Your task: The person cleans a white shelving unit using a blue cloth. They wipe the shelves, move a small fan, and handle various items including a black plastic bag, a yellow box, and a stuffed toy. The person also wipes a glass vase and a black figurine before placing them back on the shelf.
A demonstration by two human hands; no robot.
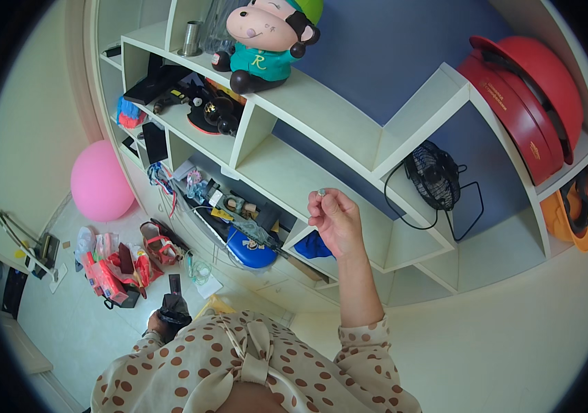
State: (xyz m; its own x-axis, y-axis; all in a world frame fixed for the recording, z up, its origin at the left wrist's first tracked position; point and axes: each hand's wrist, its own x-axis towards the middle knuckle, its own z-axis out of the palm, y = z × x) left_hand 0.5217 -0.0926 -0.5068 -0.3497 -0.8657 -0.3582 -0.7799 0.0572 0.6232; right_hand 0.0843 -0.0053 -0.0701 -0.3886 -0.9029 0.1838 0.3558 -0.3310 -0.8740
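My right hand (336, 222) is raised before the white shelf unit (309, 165), pinching a small shiny, pale object (321, 192) between thumb and fingertip; its kind cannot be told. Low at the left, near my waist, my left hand (157, 326) grips a bundled black item (174, 312), perhaps a plastic bag, with a dark narrow piece standing out of it. Part of that hand is hidden by the bundle. Behind my right wrist, a blue item (312, 244) lies in a lower compartment. A cartoon figurine (260, 59) in a green shirt sits on an upper shelf.
A black wire fan (433, 175) and red hard hat (552, 93) occupy shelves at right, an orange helmet (572, 217) below. Cluttered lower shelves hold a blue round case (250, 248). On the floor are a pink balloon (102, 180), red packages (108, 276) and a red-trimmed bag (162, 245).
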